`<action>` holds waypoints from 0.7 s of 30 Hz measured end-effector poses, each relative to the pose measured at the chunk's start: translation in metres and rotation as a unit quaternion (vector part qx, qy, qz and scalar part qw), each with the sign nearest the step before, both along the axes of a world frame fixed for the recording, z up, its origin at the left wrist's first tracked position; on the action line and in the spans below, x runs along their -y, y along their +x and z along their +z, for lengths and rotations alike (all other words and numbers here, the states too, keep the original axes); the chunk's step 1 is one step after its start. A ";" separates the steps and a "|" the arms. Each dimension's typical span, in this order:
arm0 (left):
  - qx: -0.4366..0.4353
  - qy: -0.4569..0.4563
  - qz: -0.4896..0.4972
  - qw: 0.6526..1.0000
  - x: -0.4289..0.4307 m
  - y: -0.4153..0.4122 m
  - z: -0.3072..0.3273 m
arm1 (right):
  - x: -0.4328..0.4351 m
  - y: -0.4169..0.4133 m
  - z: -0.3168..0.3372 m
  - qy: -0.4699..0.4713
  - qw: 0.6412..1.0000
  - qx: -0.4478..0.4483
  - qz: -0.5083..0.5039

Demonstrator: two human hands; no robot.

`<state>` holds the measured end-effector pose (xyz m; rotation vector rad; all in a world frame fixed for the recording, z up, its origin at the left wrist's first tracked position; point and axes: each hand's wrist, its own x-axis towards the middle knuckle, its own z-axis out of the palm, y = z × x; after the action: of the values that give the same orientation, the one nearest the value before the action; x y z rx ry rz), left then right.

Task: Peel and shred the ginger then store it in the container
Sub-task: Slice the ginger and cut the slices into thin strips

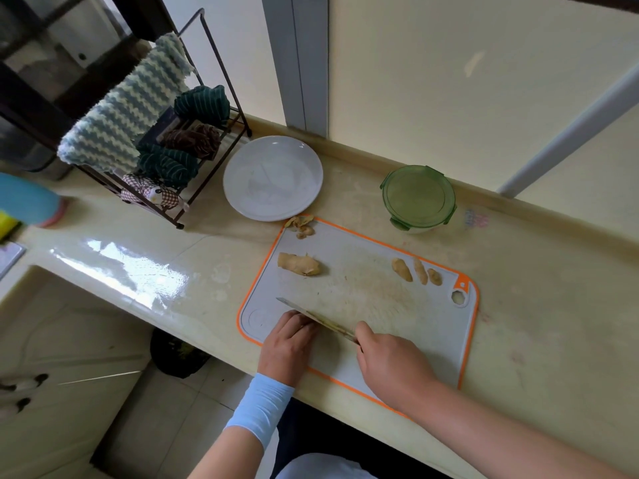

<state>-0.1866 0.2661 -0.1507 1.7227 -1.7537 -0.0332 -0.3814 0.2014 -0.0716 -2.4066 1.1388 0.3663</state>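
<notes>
Right grip [390, 361] clamped on knife [318, 318] | left grip [288, 344] curled, hold unclear | ginger [299, 264] well beyond both

White plate [273, 178] beside cloth rack [227, 77]

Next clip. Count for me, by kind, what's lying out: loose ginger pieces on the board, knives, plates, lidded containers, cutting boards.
loose ginger pieces: 4 (any under the left hand hidden)
knife: 1
plate: 1
lidded container: 1
cutting board: 1
Total: 8
</notes>
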 end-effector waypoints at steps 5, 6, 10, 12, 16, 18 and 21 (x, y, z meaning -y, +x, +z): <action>-0.008 0.017 -0.001 1.000 -0.002 0.001 -0.005 | -0.005 -0.016 0.005 0.011 1.000 -0.001 -0.007; -0.009 0.021 -0.003 1.000 -0.003 0.002 -0.005 | -0.005 -0.017 0.005 0.012 1.000 -0.001 -0.007; -0.005 0.026 -0.004 1.000 -0.001 0.002 -0.003 | -0.003 -0.019 0.006 0.003 1.000 -0.004 -0.002; -0.009 0.022 -0.002 1.000 -0.001 0.001 -0.002 | -0.002 -0.018 0.007 0.005 1.000 0.002 -0.001; -0.020 0.021 -0.001 1.000 -0.001 0.001 0.000 | -0.001 -0.016 0.010 0.018 1.000 0.007 -0.003; -0.026 0.032 -0.002 0.999 -0.002 0.001 0.000 | 0.000 -0.015 0.012 0.021 1.000 0.006 -0.005; -0.029 0.039 -0.003 0.999 -0.002 0.001 -0.002 | 0.002 -0.012 0.013 0.035 0.999 0.005 -0.011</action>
<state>-0.1853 0.2682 -0.1523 1.7537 -1.7373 -0.1544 -0.3936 0.1997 -0.0590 -2.3309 1.1273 0.3801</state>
